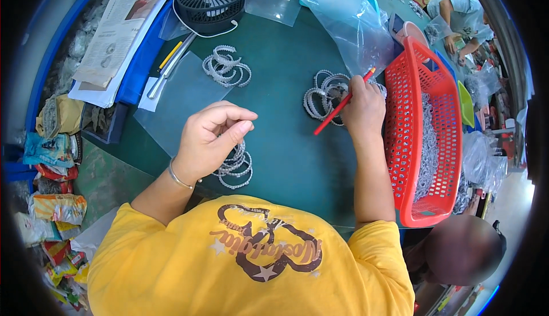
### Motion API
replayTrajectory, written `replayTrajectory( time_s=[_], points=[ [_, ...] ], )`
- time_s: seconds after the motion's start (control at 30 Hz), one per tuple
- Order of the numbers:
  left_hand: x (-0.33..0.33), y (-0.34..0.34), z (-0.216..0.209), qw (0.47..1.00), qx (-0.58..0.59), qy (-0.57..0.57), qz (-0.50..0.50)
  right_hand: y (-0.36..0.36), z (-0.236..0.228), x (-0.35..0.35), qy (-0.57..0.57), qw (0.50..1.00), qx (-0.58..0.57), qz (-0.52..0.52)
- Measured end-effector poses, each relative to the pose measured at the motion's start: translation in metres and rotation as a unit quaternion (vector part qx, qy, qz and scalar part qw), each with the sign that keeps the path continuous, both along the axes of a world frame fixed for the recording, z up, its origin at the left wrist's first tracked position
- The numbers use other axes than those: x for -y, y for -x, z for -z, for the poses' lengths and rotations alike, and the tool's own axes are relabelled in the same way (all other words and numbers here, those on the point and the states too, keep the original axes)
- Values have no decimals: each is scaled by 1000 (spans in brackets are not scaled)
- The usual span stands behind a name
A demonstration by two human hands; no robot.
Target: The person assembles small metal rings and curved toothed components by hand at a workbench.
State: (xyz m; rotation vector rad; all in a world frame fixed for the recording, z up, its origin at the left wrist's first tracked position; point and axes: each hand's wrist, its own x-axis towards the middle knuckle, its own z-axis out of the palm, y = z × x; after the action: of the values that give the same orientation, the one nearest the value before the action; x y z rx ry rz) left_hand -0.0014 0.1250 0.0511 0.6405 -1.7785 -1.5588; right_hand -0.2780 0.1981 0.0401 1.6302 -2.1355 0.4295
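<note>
Yellow shirt fabric (171, 264) lies nearest the camera, filling the lower centre of the frame. Right hand (366, 107), right of centre: fingers pinch a slim red stick (331, 120), apparently a pen or pencil, slanting down-left across a pile of pale toothed rings (325, 100); contact between hand and rings cannot be determined. Left hand (209, 133), left of centre: fingers curled, thumb tip close to forefinger; whether they meet cannot be told, and no held item shows. Just below it lies a second ring pile (234, 171); a third ring pile (225, 64) sits above it, upper left of centre.

Handling, as judged: stick light, stiff, likely to roll; best held mid-shaft. Rings light and springy, teeth liable to snag; best taken singly by the outer band.

Clearance: open room on the green tabletop (280, 133) runs mid-frame between the piles. At right, the red basket (409, 201) stands near the right forearm and limits outward movement. At left, a clear sheet (177, 101) lies flat beside the left hand.
</note>
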Motion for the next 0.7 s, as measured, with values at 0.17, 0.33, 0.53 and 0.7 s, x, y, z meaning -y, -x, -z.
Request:
replayTrajectory(
  time_s=[0.17, 0.33, 0.53, 0.7],
  points=[
    [-4, -8, 4, 1000, 0, 13, -5, -14, -10, -12, 52, 998, 32, -16],
    [-10, -1, 1, 1000, 18, -12, 22, -40, -6, -2, 22, 982, 55, -178],
    [-18, 12, -11, 996, 53, 34, 61, -34, 31, 31, -77, 987, -68, -121],
    [-17, 9, -2, 998, 33, -31, 48, -39, 12, 31, -124, 980, 33, -154]
  ],
)
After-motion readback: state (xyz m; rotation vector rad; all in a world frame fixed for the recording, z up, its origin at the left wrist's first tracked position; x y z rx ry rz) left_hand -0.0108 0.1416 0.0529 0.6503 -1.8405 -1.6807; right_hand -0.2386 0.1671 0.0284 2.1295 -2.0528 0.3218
